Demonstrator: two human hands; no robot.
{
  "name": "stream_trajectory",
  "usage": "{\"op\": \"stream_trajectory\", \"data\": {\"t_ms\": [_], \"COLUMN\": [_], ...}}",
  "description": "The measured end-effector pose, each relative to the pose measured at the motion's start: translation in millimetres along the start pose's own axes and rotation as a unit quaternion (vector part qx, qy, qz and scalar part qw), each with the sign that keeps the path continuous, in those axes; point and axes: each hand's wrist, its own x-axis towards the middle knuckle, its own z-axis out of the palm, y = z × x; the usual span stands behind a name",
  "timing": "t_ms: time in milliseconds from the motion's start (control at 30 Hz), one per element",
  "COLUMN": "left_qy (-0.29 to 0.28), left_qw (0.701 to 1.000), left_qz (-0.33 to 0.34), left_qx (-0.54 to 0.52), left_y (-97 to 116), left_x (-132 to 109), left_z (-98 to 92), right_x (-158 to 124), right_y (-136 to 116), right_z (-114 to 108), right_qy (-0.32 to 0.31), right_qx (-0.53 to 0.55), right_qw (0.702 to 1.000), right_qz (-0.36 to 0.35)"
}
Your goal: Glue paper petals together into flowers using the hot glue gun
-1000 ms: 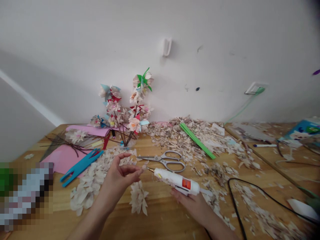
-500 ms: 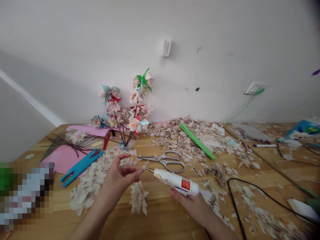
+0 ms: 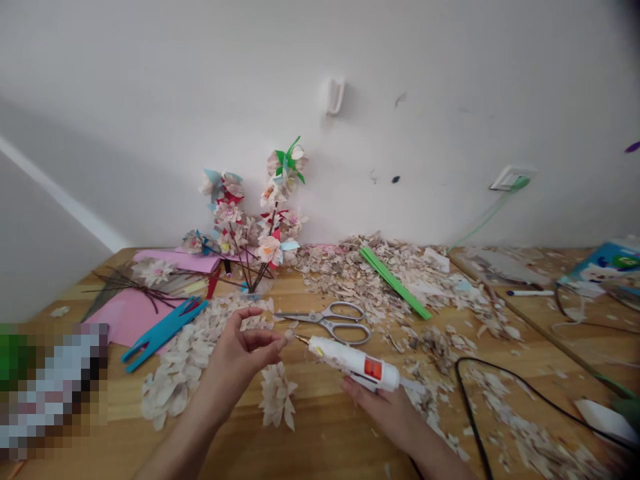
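A white glue gun (image 3: 350, 362) with an orange window lies in the grip of my right hand (image 3: 377, 400), its brass nozzle pointing left. My left hand (image 3: 250, 347) pinches a small pale petal (image 3: 289, 335) between thumb and fingertip, right at the nozzle tip. On the table below them rests a pale layered flower (image 3: 278, 397). Grey-handled scissors (image 3: 325, 320) lie just beyond the nozzle, blades to the left. Beside my left wrist spreads a heap of loose pale petals (image 3: 173, 373).
Handmade flowers on brown stems (image 3: 250, 250) stand by the wall. Blue strips (image 3: 163, 335) and pink paper (image 3: 123, 317) lie left. Green strips (image 3: 395, 283) rest on scraps (image 3: 340, 267) at the back. A black cable (image 3: 465, 393) curves along the right.
Almost nothing differs. The glue gun has shifted very slightly to the right, while my left hand keeps its pinch at the nozzle.
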Motion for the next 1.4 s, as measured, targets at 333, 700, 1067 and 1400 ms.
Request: {"op": "stream_trajectory", "data": {"t_ms": [333,700,1067,1400], "left_qy": [-0.008,-0.007,0.012,0.026], "left_qw": [1.000,1.000,0.999,0.998], "left_qz": [-0.002,-0.003,-0.014,-0.013], "left_qx": [0.001,0.000,-0.047,-0.060], "left_y": [-2,-1,13,15], "left_x": [2,0,0,10], "left_z": [-1.1,0.0,-7.3,-18.5], "right_x": [-2,-2,36,52], "right_y": [-2,13,5,26], "right_z": [1,3,-15,-23], "right_qy": [0.009,0.035,-0.044,-0.109], "right_qx": [0.021,0.035,-0.075,-0.074], "right_qw": [1.000,0.998,0.996,0.991], "right_qz": [0.015,0.029,-0.017,0.000]}}
